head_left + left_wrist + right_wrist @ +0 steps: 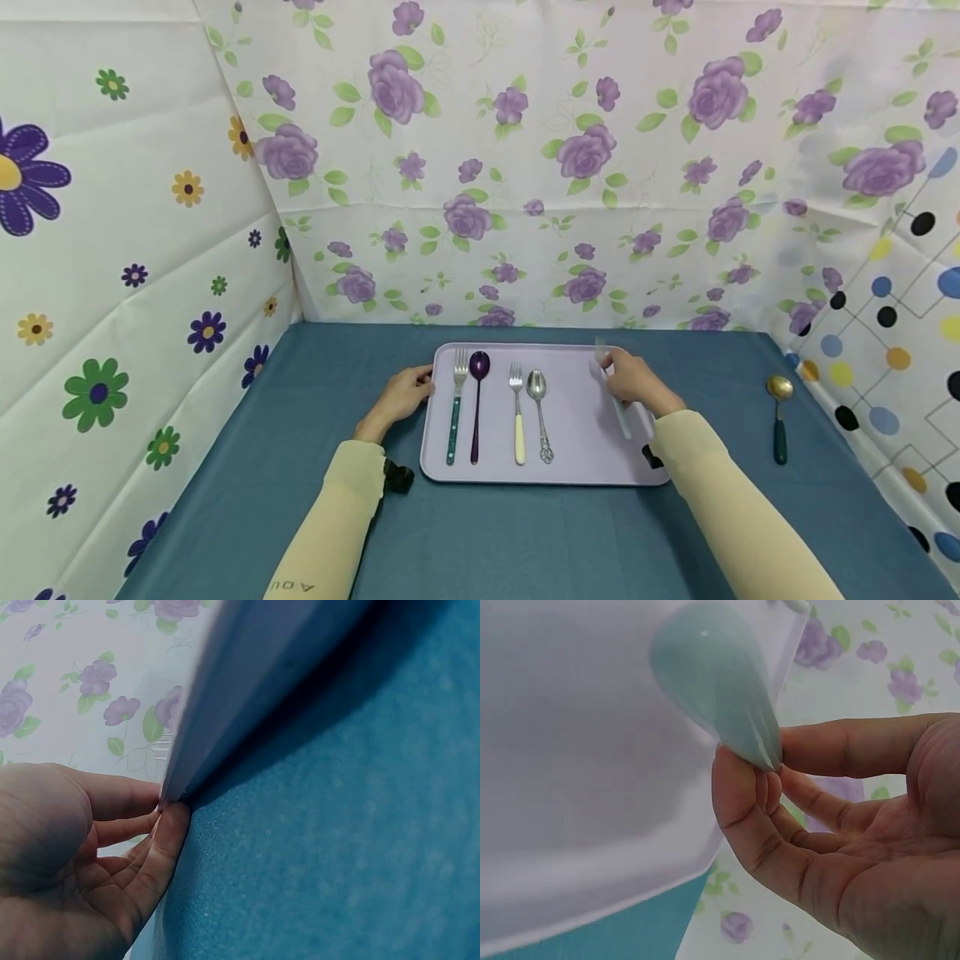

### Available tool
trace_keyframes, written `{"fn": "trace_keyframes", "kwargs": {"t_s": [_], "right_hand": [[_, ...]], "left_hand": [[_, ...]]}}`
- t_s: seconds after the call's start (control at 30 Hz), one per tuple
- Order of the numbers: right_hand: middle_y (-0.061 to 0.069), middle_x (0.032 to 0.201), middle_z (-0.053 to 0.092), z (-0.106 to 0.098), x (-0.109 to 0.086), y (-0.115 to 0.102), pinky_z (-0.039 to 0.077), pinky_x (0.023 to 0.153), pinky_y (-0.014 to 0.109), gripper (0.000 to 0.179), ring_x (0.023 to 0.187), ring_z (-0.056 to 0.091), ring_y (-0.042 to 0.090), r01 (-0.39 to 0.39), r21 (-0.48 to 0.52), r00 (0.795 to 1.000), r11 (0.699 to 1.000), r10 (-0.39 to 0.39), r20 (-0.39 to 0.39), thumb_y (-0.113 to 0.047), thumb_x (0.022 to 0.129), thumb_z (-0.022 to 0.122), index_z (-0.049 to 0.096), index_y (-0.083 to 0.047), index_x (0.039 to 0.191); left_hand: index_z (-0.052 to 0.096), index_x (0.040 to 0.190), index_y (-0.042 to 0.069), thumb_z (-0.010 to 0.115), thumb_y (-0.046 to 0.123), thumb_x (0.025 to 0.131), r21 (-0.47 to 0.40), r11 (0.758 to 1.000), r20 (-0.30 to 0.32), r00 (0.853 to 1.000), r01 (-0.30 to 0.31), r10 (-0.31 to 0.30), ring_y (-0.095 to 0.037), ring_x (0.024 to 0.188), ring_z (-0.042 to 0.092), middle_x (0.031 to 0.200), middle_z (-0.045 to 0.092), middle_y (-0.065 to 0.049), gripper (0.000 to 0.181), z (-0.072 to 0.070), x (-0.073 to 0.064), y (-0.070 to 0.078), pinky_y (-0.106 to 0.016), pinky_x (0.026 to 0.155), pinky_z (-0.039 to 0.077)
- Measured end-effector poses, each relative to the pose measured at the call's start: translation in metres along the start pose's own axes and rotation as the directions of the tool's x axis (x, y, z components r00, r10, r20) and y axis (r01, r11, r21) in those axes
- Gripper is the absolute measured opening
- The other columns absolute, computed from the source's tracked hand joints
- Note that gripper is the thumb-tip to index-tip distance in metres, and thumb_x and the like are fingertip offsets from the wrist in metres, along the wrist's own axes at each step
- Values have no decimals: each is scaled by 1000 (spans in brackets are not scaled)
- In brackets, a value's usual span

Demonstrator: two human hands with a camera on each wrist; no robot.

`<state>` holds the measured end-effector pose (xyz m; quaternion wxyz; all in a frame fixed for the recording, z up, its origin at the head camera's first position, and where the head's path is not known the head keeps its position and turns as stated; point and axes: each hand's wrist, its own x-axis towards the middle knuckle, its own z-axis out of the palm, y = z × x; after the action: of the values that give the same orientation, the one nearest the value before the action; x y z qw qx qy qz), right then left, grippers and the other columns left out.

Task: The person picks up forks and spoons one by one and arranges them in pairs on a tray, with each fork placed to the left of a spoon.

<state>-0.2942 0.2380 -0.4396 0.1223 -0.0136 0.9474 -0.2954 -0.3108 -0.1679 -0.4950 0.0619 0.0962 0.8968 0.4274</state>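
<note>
A lilac tray (577, 467) lies on the blue-green cloth. My left hand (402, 393) is at its left edge; in the left wrist view the thumb and fingers pinch the tray's rim (217, 712). Over the tray's right part, my right hand (633, 382) pinches a fork (622, 421) with a pale blue handle, tines pointing away. Close up, its rounded handle end (709, 667) points out from thumb and finger. On the tray lie a green-handled fork (454, 421), a purple spoon (477, 408), a cream-handled fork (518, 429) and a silver spoon (540, 408), side by side.
A spoon with a gold bowl and dark green handle (780, 433) lies on the cloth (525, 542) right of the tray. Flowered sheets (510, 167) stand behind and to the left, and a dotted sheet (900, 358) to the right.
</note>
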Motion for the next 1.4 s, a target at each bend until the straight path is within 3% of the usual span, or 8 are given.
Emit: {"fn": "trace_keyframes", "kwargs": {"t_s": [0.33, 0.57, 0.83, 1.07, 1.4], "right_hand": [[33, 117, 62, 15, 0, -10, 58, 55, 38, 38, 67, 61, 27, 52, -61, 999, 997, -52, -13, 6, 93, 46, 55, 14, 129], [34, 118, 63, 19, 0, -15, 57, 53, 35, 37, 65, 62, 26, 39, -74, 999, 996, -41, -20, 7, 92, 46, 57, 12, 127], [27, 103, 64, 26, 0, -21, 55, 55, 33, 39, 59, 61, 22, 17, -34, 999, 999, -15, 42, 6, 95, 45, 53, 14, 132], [33, 113, 63, 33, 2, -22, 56, 56, 35, 40, 60, 61, 24, 12, -34, 999, 999, -10, 40, 6, 94, 44, 54, 13, 132], [30, 107, 64, 38, 2, -26, 55, 55, 33, 40, 62, 61, 24, 1, -55, 999, 998, 2, 53, 7, 91, 46, 55, 14, 129]], "left_hand": [[48, 151, -8, 55, 7, 106, 10, 1000, 12, 1000, 6, -6, -23, 93, 64, 107, 65, -14, 49, 0, 0, 1, -41, 86, 54], [47, 152, -7, 55, 7, 105, 1, 1000, 10, 1000, 15, -15, -24, 95, 65, 108, 65, -14, 49, -1, -2, 1, -42, 87, 54], [47, 152, -7, 55, 8, 106, 5, 1000, 12, 1000, 18, -18, -24, 96, 64, 109, 65, -15, 49, -2, -3, 1, -42, 88, 53], [47, 152, -7, 55, 8, 106, 1, 1000, 7, 1000, 14, -14, -25, 98, 64, 110, 64, -15, 49, -1, -2, 1, -43, 89, 53], [47, 152, -7, 55, 8, 106, 3, 1000, 1, 1000, 10, -10, -25, 97, 64, 110, 65, -15, 50, -1, -1, 0, -43, 89, 53]]}}
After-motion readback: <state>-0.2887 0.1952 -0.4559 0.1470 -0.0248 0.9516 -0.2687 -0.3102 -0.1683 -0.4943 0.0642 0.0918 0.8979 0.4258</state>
